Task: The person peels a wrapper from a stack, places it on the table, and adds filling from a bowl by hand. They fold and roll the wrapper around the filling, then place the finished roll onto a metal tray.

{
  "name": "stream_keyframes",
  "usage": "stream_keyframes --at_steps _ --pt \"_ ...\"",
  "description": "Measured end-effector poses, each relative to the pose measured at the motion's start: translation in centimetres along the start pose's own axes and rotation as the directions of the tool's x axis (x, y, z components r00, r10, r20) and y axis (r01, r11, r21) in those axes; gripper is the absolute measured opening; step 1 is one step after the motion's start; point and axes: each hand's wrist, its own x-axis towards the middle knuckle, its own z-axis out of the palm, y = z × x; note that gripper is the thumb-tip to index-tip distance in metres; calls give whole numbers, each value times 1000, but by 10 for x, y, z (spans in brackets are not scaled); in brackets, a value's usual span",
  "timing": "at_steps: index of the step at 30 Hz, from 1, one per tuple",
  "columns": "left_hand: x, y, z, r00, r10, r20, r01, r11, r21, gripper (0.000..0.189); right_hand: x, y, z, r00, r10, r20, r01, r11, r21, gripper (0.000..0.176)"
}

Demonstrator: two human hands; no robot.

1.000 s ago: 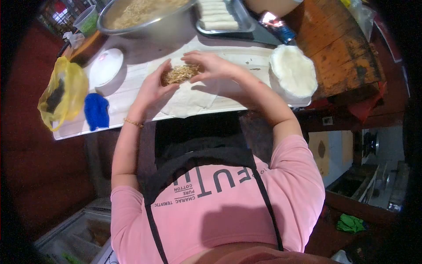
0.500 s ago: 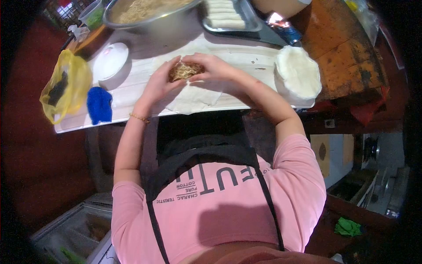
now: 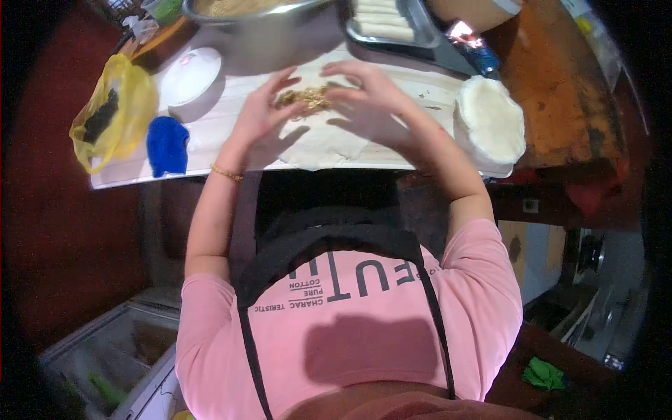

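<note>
A thin white wrapper sheet (image 3: 322, 148) lies flat on the board at the near edge. Across it sits a small heap of shredded brownish-yellow filling (image 3: 310, 98). My left hand (image 3: 264, 106) is at the heap's left end, fingers spread, the thumb side by the shreds. To the right, my right hand (image 3: 365, 88) is held with its fingers apart, its fingertips near the filling's right end. Both hands are open, and their shadows fall on the sheet and board.
A stack of round white wrappers (image 3: 490, 122) is on the right. White rolls (image 3: 381, 19) fill a metal tray (image 3: 425, 35) behind; a large metal bowl (image 3: 259, 15) is left of it. A white bowl (image 3: 192, 73), blue cloth (image 3: 168, 145) and yellow plastic bag (image 3: 133, 105) stand left.
My hands have let go of the filling they were cupped around and moved apart, the right one further right. The filling now lies loose on the sheet. The whole view has shifted slightly.
</note>
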Motion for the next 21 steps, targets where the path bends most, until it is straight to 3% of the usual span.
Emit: stream_keyframes --at_steps 3,4,5,6,7,9,10,12,13,15,17,18,19,21 --pt "-3 -3 -15 992 -49 -116 46 998 -33 62 2 15 -21 988 106 -113 -115 990 -79 35" --pt "-2 -14 -23 985 -33 -170 43 998 54 55 2 21 -24 988 102 -112 -112 991 -79 35" --pt "-3 -25 -29 975 -12 -220 44 989 140 49 2 28 -25 966 206 -154 -216 975 -47 33" --pt "-6 -26 -33 963 -34 -266 61 994 93 35 2 34 -25 931 309 -193 -317 948 -11 31" --pt "-6 -35 -36 963 -31 -267 57 994 93 35 5 40 -24 931 307 -195 -316 949 -14 31" --pt "-5 -50 -39 934 -191 -303 223 972 76 29 8 48 -23 910 378 -170 -397 912 -100 31" --pt "-6 -52 -40 935 -121 -334 189 965 181 28 9 49 -21 909 379 -174 -400 911 -102 31" --pt "-4 -62 -37 936 -104 -337 191 953 236 28 15 49 -14 885 444 -143 -466 858 -217 33" --pt "0 -60 -36 935 -89 -343 196 936 292 28 18 44 -10 886 433 -165 -459 867 -192 32" --pt "2 -43 -32 941 -123 -314 197 956 215 26 21 23 -9 884 446 -141 -466 863 -193 31" --pt "-1 -25 -21 946 -165 -278 209 969 134 25 21 -1 -4 908 404 -110 -414 906 -92 27" --pt "-2 -20 -15 963 -111 -246 137 986 93 25 25 1 -6 965 261 12 -257 959 -121 21" --pt "-2 -15 -11 975 -55 -217 68 996 52 25 25 -1 -4 964 266 7 -263 957 -123 21" --pt "-1 -8 -7 985 -20 -174 34 997 76 24 24 -10 2 986 -32 164 43 997 -66 17"
